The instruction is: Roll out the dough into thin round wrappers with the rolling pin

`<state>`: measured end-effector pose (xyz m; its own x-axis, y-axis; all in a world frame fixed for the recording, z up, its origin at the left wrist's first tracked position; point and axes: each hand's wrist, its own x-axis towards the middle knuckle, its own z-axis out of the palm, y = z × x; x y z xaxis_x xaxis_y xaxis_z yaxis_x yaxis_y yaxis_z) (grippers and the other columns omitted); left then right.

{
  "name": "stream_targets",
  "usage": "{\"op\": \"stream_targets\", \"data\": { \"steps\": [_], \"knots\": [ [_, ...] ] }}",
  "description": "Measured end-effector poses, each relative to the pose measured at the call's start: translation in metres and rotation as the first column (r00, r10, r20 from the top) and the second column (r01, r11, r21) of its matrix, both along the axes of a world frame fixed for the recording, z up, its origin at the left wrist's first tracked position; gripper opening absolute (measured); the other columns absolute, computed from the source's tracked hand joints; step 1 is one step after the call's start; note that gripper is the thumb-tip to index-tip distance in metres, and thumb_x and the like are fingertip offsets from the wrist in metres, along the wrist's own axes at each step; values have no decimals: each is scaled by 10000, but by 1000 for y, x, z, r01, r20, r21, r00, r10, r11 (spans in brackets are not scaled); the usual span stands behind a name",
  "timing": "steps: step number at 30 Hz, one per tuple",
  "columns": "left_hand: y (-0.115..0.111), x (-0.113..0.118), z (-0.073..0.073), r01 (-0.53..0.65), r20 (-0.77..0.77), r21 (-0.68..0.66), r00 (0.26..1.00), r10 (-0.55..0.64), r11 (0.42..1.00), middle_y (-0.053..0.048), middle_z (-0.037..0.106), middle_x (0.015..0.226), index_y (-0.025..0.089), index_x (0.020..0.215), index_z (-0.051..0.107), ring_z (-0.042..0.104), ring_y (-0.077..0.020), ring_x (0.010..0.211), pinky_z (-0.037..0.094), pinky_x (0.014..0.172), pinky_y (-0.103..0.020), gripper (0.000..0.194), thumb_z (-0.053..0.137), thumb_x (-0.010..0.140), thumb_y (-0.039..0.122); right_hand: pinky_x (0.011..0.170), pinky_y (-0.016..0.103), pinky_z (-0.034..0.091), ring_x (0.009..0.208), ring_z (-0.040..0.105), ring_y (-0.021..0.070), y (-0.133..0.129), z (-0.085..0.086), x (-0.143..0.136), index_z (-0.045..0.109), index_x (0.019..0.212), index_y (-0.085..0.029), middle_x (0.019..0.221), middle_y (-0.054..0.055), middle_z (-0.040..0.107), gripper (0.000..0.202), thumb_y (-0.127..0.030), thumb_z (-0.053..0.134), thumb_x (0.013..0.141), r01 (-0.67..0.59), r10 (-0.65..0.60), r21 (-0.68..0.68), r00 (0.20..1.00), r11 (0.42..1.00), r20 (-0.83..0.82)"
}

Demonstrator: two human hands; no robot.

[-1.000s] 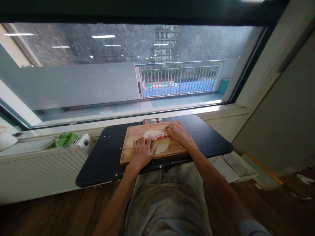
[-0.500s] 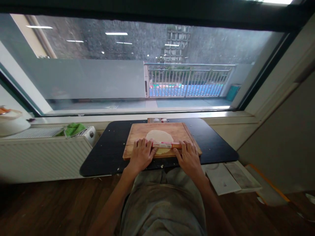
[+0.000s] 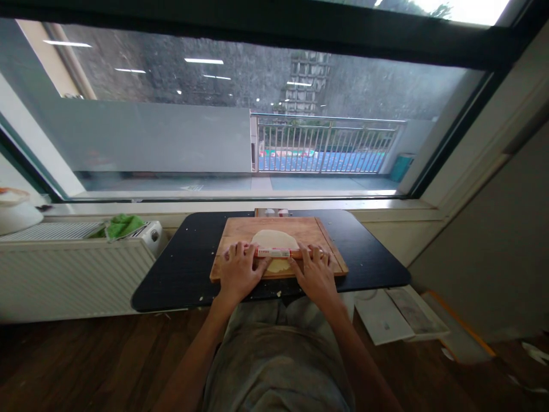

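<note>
A wooden rolling pin (image 3: 274,253) with a printed label lies across a flat round of pale dough (image 3: 274,237). My left hand (image 3: 241,268) grips the pin's left end, fingers curled over the top. On the other end rests my right hand (image 3: 315,270), its fingers bent over the wood. Dough shows on both the far and near sides of the pin. Beneath it all is a wooden cutting board (image 3: 229,234), set on a black table (image 3: 171,263).
A small box (image 3: 272,212) stands behind the board. To the left is a white radiator (image 3: 77,274) with a green cloth (image 3: 124,226) on it. White boards (image 3: 381,317) lie low at the right. A window (image 3: 171,137) faces me.
My right hand has shifted slightly left on the rolling pin, closer to my left hand. The whole view has tilted up a little.
</note>
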<state>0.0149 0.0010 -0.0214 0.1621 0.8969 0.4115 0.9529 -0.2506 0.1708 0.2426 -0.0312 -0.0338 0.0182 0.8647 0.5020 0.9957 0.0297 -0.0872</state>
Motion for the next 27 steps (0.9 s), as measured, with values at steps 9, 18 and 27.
{"op": "stream_targets", "data": {
  "steps": [9,18,27],
  "knots": [
    [-12,1,-1,-53,-76,22,996,55,998,-177,674,1324,223,1321,714,579,-389,1247,446,1075,-545,604,495,1046,715,1111,504,430,1273,559,350,-10,-10,-5,675,1440,-231,1370,168,643,521,-586,498,1101,-39,59,135,987,990,-147],
    [-29,-7,-19,-18,-44,136,999,25,991,-173,673,1343,215,1396,688,597,-380,1251,491,1074,-560,523,457,1106,585,1124,511,433,1278,579,341,-16,-13,-3,686,1435,-228,1364,169,659,540,-605,476,1111,-70,97,173,983,983,-154],
    [-26,-11,-27,25,11,203,1000,-28,979,-151,591,1606,255,1501,653,407,-393,1599,339,1294,-649,475,473,1117,468,1187,531,397,1442,512,355,-15,-13,-7,642,1527,-251,1514,169,629,562,-589,463,1116,-13,29,114,989,993,-146]
  ]
}}
